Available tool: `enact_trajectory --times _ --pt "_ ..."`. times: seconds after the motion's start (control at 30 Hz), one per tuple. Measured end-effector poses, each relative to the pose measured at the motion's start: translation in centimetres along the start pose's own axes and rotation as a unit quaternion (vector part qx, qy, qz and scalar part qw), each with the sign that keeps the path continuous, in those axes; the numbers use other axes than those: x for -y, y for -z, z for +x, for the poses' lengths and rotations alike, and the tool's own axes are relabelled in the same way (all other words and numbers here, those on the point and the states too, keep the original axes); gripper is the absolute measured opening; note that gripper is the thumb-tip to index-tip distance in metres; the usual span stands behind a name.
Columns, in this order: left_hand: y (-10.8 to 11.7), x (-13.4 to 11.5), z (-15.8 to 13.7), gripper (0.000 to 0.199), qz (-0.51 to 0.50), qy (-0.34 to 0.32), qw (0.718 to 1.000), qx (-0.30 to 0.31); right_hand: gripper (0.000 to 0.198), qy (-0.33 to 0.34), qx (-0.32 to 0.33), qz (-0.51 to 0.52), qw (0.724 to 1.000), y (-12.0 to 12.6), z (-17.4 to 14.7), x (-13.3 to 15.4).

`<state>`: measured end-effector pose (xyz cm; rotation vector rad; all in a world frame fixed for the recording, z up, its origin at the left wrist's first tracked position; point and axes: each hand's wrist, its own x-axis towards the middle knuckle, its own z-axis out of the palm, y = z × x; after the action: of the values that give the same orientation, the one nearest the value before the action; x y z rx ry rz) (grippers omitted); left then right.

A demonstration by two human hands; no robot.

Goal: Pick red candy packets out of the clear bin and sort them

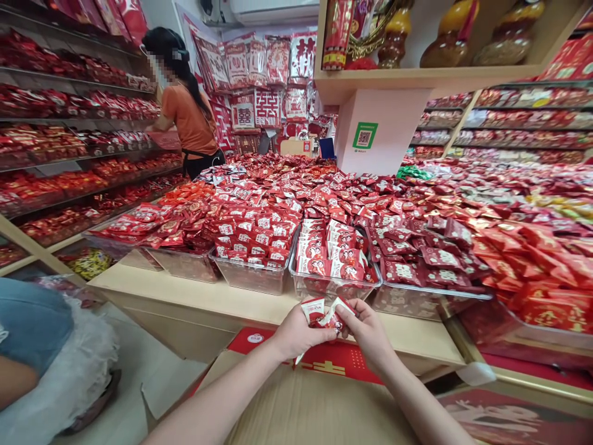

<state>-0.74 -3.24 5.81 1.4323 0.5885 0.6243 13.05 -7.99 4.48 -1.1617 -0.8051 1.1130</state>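
Small red-and-white wrapped packets [331,320] are held between my two hands, just in front of the display counter. My left hand [296,332] is closed around some of them, with its thumb pointing right. On the other side, my right hand [370,327] pinches a packet's white end between thumb and fingers. Parts of the packets are hidden by my fingers. Directly beyond my hands stands a clear plastic bin [333,289] with similar packets set upright in rows. A cardboard box [306,405] with a red printed edge lies below my forearms.
More clear bins [252,278] heaped with red packets line the wooden counter [185,300]. A person in an orange top [188,117] stands at the left shelves. At lower left is part of another person in blue [37,327]. A wooden shelf [417,80] overhangs the counter.
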Motion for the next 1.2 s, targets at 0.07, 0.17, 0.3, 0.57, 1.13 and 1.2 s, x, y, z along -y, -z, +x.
enact_trajectory --times 0.07,0.17,0.3,0.57,1.13,1.2 --pt "0.3 0.0 0.0 0.030 0.016 -0.008 1.000 -0.001 0.029 0.001 0.005 0.015 1.000 0.1 0.1 0.0" --pt "0.8 -0.5 0.0 0.024 0.022 -0.011 0.999 0.045 0.028 -0.006 0.015 0.038 0.999 0.2 0.0 0.0" --pt "1.5 -1.0 -0.1 0.024 0.003 0.058 0.996 0.075 0.020 0.004 0.031 0.021 0.999 0.2 -0.4 0.3" --pt "2.9 -0.7 -0.2 0.029 -0.216 0.255 0.939 0.079 0.040 0.217 0.154 -0.225 0.937 1.2 -0.6 1.3" --pt "0.7 -0.5 0.4 0.026 -0.001 -0.032 0.994 -0.100 0.029 0.109 0.046 -0.252 0.960 0.7 -0.5 0.7" --pt "0.6 -0.4 0.4 0.026 -0.021 -0.015 0.991 -0.132 0.033 0.106 0.048 -0.253 0.960 0.6 -0.4 0.5"
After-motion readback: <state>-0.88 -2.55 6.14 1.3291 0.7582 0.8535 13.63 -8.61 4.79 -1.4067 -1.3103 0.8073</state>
